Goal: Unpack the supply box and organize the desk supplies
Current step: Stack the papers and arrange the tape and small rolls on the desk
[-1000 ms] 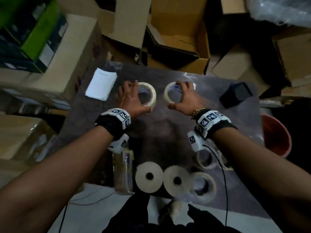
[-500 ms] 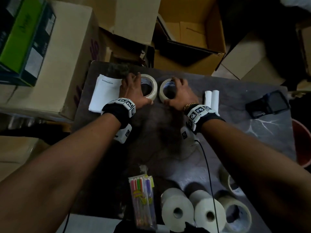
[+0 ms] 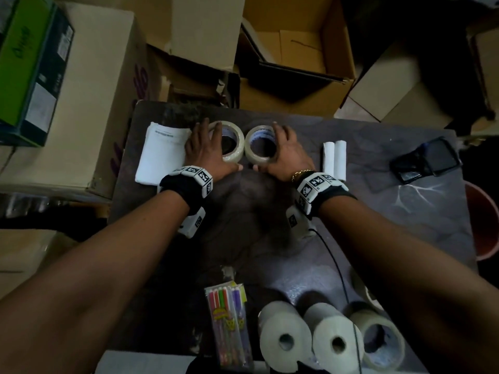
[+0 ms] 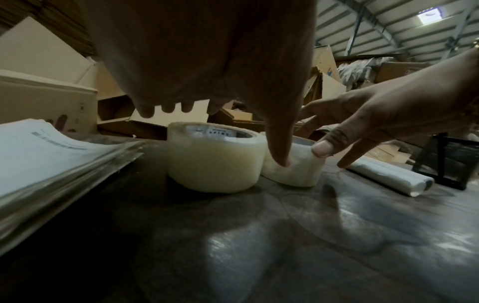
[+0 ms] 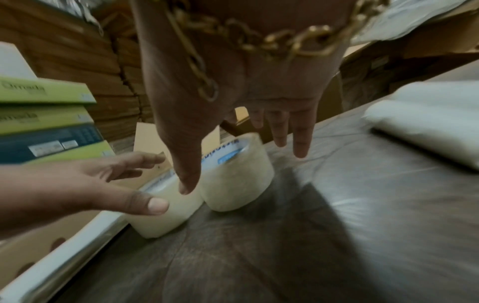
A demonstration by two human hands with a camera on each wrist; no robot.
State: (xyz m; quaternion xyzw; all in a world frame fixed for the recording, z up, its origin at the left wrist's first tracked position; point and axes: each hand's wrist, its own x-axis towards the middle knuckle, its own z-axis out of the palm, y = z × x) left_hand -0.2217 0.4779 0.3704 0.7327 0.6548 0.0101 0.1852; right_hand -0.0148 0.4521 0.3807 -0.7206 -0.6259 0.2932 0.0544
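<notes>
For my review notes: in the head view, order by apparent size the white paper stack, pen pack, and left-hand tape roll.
1. White paper stack
2. Pen pack, though nearer the camera, so it is unsure
3. Tape roll under the left hand

Two tape rolls [image 3: 231,141] [image 3: 259,143], upper centre of frame: translucent cream plastic film, slightly glossy, printed paper cores. Table [image 3: 351,238]: dark, smooth, sheen with scuffs. Paper stack [image 3: 159,155] at left: white matt sheets. Cardboard boxes [image 3: 297,49] along top: brown, matt. Pen pack [image 3: 229,322] at bottom: clear glossy plastic. Bracelet [image 5: 285,41]: gold-coloured metal chain, shiny.
</notes>
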